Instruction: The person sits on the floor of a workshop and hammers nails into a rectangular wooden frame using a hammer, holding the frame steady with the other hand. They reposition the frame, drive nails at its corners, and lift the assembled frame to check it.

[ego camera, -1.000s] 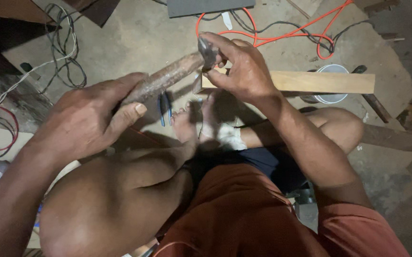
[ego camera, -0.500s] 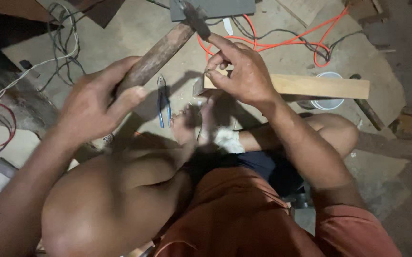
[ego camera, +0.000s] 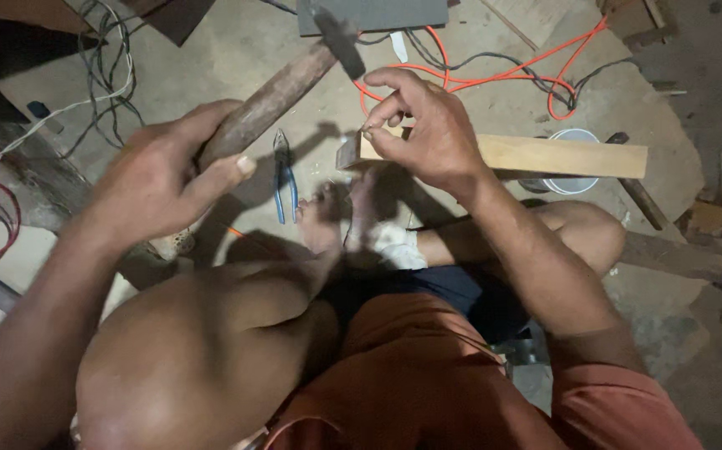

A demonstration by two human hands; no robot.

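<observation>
Left hand (ego camera: 157,179) gripped one hammer (ego camera: 282,92), head up-right; right hand (ego camera: 427,133) pinched one sideways plank's (ego camera: 561,156) end.

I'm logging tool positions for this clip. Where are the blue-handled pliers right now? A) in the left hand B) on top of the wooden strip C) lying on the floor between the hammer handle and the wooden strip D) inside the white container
C: the blue-handled pliers lie on the floor, untouched, between the hammer gripped by the left hand and the wooden strip that the right hand steadies.
</observation>
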